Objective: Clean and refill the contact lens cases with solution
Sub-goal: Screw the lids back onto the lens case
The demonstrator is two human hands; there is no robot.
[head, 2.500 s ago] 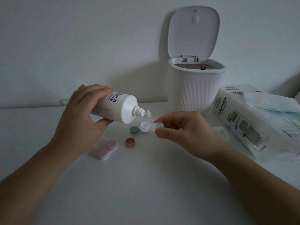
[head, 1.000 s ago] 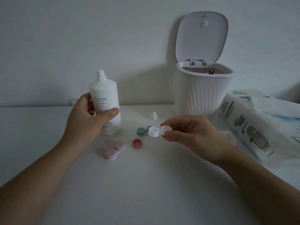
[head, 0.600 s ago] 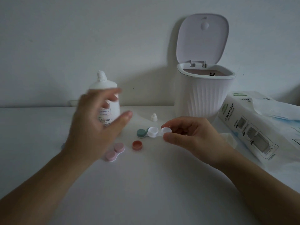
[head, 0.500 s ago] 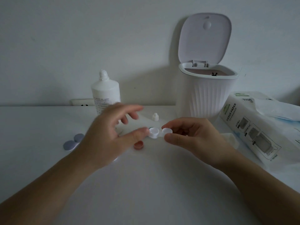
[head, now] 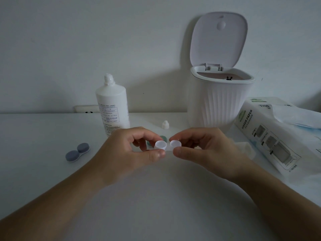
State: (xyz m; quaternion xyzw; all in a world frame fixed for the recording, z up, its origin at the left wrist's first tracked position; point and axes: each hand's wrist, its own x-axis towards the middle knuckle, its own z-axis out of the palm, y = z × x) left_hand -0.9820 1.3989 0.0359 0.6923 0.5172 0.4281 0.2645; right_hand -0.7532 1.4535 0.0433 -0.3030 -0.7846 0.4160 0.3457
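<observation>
while pinched by both hands [head: 132,150] [head: 205,150], white lens case [head: 167,145] above open table [head: 156,197]

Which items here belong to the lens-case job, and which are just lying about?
Job: open white case held by both hands; solution bottle; bottle cap; green caps; grey case.
Lying about: bin; tissue pack; wall socket.

Two hands: left [head: 128,150], right [head: 205,150]. Two lens cases: white [head: 167,145] at centre, grey-blue [head: 77,152] at left. One bottle [head: 112,108]. One small cap [head: 165,124]. One green cap [head: 163,138]. One bin [head: 220,100]. One tissue pack [head: 278,136] at right
</observation>
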